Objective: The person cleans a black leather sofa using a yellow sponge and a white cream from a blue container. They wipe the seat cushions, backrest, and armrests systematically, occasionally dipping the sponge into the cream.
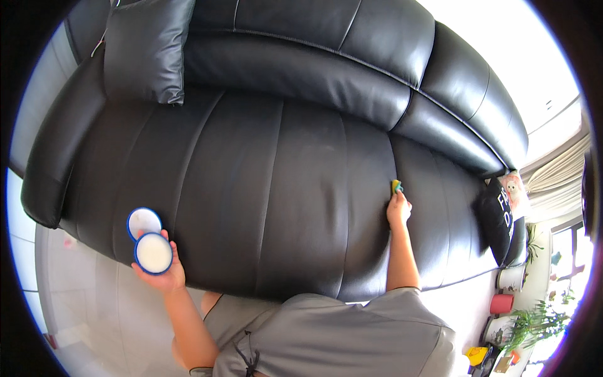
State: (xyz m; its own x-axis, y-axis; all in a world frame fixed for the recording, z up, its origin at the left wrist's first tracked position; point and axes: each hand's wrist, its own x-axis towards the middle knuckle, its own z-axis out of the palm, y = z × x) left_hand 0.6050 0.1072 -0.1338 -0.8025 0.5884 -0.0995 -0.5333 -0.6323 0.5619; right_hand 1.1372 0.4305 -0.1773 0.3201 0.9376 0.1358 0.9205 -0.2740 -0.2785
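Note:
A round, blue-rimmed tub of a whitish substance (154,253) rests in my left hand (165,274), palm up. Beside it, partly behind the tub and held by the same hand, is a blue-rimmed round lid (144,223). My right hand (399,210) grips a small yellow and green sponge (396,186) over the seat of a black leather sofa (301,188), near a seam right of the middle. Whether the sponge touches the leather I cannot tell.
A black leather cushion (143,52) leans at the sofa's left end. At the right end are a black cushion with white lettering (497,221) and a pink cushion with a cat picture (513,191). Potted plants (532,325) and a red pot (501,303) stand at lower right.

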